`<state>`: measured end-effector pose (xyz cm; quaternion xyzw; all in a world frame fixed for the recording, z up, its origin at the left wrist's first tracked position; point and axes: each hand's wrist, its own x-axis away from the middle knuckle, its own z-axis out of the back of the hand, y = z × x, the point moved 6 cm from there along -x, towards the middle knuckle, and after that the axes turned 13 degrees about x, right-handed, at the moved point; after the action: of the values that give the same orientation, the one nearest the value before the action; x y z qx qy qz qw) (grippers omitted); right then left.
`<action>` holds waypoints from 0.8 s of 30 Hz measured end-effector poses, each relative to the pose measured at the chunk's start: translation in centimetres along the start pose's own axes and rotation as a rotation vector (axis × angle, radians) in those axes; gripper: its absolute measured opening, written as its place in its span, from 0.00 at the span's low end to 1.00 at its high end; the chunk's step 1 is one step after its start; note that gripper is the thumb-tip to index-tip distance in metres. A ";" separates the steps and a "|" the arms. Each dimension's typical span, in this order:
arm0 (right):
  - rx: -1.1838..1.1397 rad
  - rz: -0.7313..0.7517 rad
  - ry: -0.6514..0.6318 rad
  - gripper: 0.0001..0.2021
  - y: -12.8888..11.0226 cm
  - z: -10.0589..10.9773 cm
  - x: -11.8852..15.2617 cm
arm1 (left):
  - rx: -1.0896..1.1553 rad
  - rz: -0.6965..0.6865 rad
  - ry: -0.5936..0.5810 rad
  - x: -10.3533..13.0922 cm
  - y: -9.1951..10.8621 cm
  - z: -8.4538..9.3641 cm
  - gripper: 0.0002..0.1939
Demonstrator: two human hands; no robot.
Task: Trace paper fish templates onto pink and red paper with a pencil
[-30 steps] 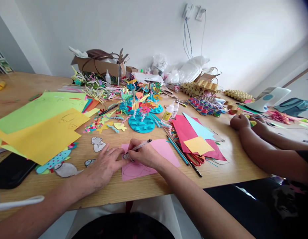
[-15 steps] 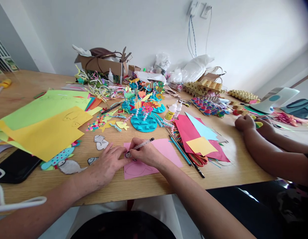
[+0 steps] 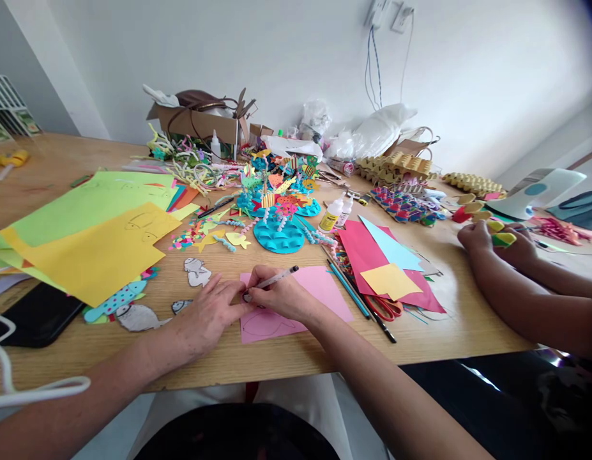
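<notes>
The person at the table (image 3: 238,374) has the right hand (image 3: 276,294) closed around a pen (image 3: 283,276), its tip down among the fingers over the pink sheet (image 3: 327,297). The left hand (image 3: 204,322) isn't gripping anything that I can make out; it lies open, palm down, fingers reaching onto the sheet's left side.

As for how far it's got, I'd say one fish outline (image 3: 269,326) is as good as drawn, low on the pink. Just above it there's a small grey shape (image 3: 248,296) at the fingertips, mostly covered, so I can't tell how much of the marking there is done. The sheet's right side looks unmarked, and the drawn fish isn't cut out.

Over to the left, the grey fish cut-out (image 3: 136,318) and a smaller fish cut-out (image 3: 181,306) lie finished in shape. Behind, colourful paper fish (image 3: 287,206) already stand above the blue base (image 3: 279,236). The red-handled scissors (image 3: 390,310) lie unused, right of the pink sheet.
</notes>
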<state>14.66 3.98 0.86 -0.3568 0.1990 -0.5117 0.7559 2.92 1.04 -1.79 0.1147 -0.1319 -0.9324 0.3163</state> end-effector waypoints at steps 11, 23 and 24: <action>-0.087 0.022 0.058 0.05 0.1 0.7 0.2 | 0.005 -0.002 0.001 0.0 0.1 0.1 0.23; 0.341 0.139 0.400 0.09 1.7 4.3 5.7 | 0.058 0.018 -0.093 -1.6 0.0 1.4 0.24; 0.394 0.147 0.400 0.10 1.9 4.2 6.1 | 0.050 0.019 -0.105 -2.0 0.2 1.7 0.22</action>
<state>21.08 0.24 2.62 -0.0798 0.2659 -0.5445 0.7915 4.03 2.42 0.12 0.0720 -0.1727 -0.9305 0.3150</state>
